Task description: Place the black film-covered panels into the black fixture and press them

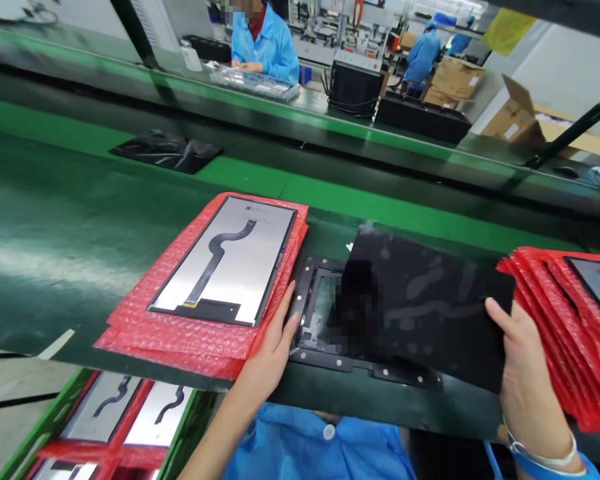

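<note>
My right hand point(530, 367) grips the right edge of a glossy black display panel point(435, 300), thumb on its face. The panel is tilted above a black frame fixture point(339, 363) dotted with round silver studs, hiding much of it. At the fixture's left side rests my left hand point(273, 343), its fingers stretched out along the edge. Just left of that hand, a silver-backed display panel point(260, 267) with a dark curved flex cable lies on a stack of red bubble-wrap sheets point(180, 343).
Another red bubble-wrap stack point(555, 320) with a panel on top stands at the right. A green crate point(23, 450) below left holds more panels. Farther back lies a dark film-covered sheet point(167, 150). A co-worker in blue point(275, 47) sits beyond the green rail.
</note>
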Tool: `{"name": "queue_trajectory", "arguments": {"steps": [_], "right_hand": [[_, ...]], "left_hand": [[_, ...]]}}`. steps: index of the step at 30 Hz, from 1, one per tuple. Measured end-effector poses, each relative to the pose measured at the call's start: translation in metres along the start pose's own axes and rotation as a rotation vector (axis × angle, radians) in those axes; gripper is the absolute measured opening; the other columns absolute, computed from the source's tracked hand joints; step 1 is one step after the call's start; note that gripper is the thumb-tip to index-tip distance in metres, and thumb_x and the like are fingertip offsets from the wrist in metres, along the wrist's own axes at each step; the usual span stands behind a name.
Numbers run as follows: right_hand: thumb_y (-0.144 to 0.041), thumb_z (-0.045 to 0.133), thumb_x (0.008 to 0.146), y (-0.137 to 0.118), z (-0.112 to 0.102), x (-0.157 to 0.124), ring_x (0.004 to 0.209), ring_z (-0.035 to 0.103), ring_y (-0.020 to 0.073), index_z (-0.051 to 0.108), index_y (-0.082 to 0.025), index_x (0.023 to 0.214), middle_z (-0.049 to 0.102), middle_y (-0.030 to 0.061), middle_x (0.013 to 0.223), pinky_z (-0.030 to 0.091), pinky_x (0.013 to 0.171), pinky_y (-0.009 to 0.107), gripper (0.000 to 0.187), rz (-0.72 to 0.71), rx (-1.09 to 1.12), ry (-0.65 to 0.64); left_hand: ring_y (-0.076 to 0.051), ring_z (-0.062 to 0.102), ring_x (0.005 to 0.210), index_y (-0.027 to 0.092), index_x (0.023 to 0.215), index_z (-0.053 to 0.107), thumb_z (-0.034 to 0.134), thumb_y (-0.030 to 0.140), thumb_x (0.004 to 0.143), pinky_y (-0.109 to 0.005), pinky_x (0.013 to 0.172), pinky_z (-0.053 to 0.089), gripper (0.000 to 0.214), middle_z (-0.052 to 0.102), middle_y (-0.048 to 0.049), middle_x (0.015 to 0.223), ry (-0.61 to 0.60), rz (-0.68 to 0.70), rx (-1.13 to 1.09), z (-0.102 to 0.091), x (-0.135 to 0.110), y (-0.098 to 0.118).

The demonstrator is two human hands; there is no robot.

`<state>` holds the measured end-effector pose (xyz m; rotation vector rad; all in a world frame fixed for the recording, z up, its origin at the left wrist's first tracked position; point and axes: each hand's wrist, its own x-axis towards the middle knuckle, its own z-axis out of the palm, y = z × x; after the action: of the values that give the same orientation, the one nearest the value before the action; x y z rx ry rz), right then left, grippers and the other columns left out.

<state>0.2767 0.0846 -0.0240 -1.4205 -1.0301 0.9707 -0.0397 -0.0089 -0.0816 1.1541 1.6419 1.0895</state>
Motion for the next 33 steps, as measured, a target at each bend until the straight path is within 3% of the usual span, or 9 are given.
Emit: {"name": "queue_trajectory", "arguments": {"steps": [4, 10, 20, 33], "right_hand": [[-0.042, 0.085, 0.056, 0.016, 0.018, -0.007, 0.091, 0.070, 0.0302, 0.069, -0.022, 0.100, 0.075, 0.0041, 0.091, 0.059, 0.078, 0.040, 0.050, 0.260, 0.078, -0.088], [-0.043, 0.087, 0.054, 0.030, 0.036, -0.009, 0.084, 0.072, 0.0299, 0.070, -0.020, 0.095, 0.075, 0.0049, 0.084, 0.059, 0.075, 0.039, 0.050, 0.340, 0.065, -0.166], [-0.042, 0.086, 0.058, 0.034, 0.041, -0.007, 0.079, 0.072, 0.0295, 0.069, -0.021, 0.094, 0.075, 0.0047, 0.085, 0.060, 0.071, 0.040, 0.046, 0.344, 0.027, -0.225], [-0.040, 0.088, 0.053, 0.031, 0.042, -0.005, 0.079, 0.072, 0.0293, 0.067, -0.021, 0.090, 0.074, 0.0026, 0.077, 0.059, 0.072, 0.040, 0.047, 0.347, 0.017, -0.176]], "left_hand": [[-0.017, 0.012, 0.149, 0.036, 0.151, 0.023, 0.038, 0.058, 0.093, -0.040, 0.121, 0.003, 0.064, 0.015, 0.0085, 0.161, -0.107, -0.101, 0.025, -0.006, -0.002, -0.006], [-0.016, 0.014, 0.148, 0.035, 0.152, 0.023, 0.038, 0.050, 0.095, -0.038, 0.121, 0.004, 0.060, 0.019, 0.0059, 0.161, -0.129, 0.023, 0.125, -0.002, 0.003, -0.008], [-0.014, 0.022, 0.146, 0.031, 0.147, 0.036, 0.037, 0.034, 0.098, -0.040, 0.120, 0.013, 0.049, 0.030, -0.0006, 0.158, -0.098, 0.145, 0.242, 0.003, 0.006, -0.009], [-0.017, 0.024, 0.146, 0.028, 0.144, 0.043, 0.037, 0.031, 0.098, -0.041, 0.120, 0.015, 0.047, 0.033, -0.0051, 0.157, -0.072, 0.170, 0.298, 0.008, 0.009, -0.011]]}}
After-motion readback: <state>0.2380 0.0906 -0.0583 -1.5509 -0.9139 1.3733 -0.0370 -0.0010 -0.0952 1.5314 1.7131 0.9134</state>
